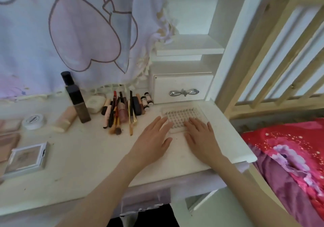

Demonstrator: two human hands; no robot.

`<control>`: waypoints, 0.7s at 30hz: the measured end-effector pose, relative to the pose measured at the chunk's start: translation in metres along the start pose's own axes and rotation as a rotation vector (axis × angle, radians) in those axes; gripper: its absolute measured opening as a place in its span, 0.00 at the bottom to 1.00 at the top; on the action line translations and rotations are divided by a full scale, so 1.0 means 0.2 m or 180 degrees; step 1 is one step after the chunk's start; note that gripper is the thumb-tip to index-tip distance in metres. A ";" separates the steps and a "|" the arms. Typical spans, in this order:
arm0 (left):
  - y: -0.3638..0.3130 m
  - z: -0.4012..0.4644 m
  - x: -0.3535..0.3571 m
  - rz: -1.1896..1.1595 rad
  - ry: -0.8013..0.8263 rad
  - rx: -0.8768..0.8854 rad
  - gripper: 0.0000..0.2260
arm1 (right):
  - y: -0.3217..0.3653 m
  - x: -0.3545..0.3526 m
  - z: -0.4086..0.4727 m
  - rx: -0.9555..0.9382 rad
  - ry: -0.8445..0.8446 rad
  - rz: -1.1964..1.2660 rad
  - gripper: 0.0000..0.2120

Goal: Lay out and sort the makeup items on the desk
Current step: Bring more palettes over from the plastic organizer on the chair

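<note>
A clear flat case of lash clusters (181, 115) lies on the white desk (91, 156) in front of the small drawer. My left hand (151, 139) and my right hand (201, 137) rest on its near edge with straight fingers. To the left lies a row of pencils, brushes and tubes (121, 112), with two small white tubes (146, 100) at its right end. Further left stand a dark bottle (77, 100), a white compact (94, 104), a beige tube (64, 119), a round white jar (34, 120) and a square powder palette (26, 158).
A white drawer unit with a silver bow handle (183, 92) stands behind the case, with shelves above. A printed cloth (78, 33) hangs at the back. More pink palettes (7, 135) sit at the left edge. A wooden bed rail and red bedding (289, 147) lie to the right.
</note>
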State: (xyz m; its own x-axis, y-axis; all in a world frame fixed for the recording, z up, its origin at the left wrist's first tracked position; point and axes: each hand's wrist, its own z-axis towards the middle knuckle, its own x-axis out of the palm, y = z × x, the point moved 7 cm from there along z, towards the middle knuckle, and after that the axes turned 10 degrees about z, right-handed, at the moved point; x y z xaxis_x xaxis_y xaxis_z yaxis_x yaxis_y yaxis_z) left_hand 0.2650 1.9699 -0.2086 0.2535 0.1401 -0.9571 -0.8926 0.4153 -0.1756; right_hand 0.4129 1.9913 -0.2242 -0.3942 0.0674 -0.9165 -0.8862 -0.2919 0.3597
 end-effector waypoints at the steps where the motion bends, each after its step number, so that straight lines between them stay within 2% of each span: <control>1: -0.02 0.02 0.04 0.0032 0.0066 -0.0014 0.24 | 0.01 0.00 -0.01 -0.0076 -0.0078 -0.0014 0.29; 3: -0.05 0.05 0.10 0.0046 0.0149 -0.0061 0.25 | 0.03 -0.03 -0.04 -0.0247 -0.0404 0.0144 0.22; 5: -0.06 0.07 0.14 -0.0028 0.0136 -0.0164 0.26 | 0.03 -0.06 -0.08 -0.0376 -0.0643 0.0464 0.19; 7: -0.05 0.08 0.14 -0.0080 0.0024 -0.0236 0.29 | -0.02 -0.10 -0.10 -0.0169 -0.0864 0.0762 0.18; 11: -0.04 0.08 0.11 -0.0084 -0.0248 -0.0233 0.22 | -0.14 -0.08 -0.07 0.0694 -0.0877 0.0924 0.22; 17: -0.05 0.08 0.10 0.0206 -0.0283 0.0030 0.19 | -0.15 -0.10 -0.08 0.0769 -0.0924 0.1332 0.23; 21: -0.05 0.05 0.06 0.0324 -0.0488 0.0124 0.25 | -0.16 -0.12 -0.11 0.0802 -0.1054 0.2102 0.29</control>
State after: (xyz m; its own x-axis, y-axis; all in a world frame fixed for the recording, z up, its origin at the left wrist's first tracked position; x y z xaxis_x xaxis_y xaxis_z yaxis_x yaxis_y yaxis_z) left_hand 0.2804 1.9769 -0.2170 0.2191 0.3173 -0.9227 -0.9022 0.4260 -0.0677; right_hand 0.4568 1.9789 -0.2170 -0.8763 0.2480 -0.4129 -0.4555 -0.1478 0.8779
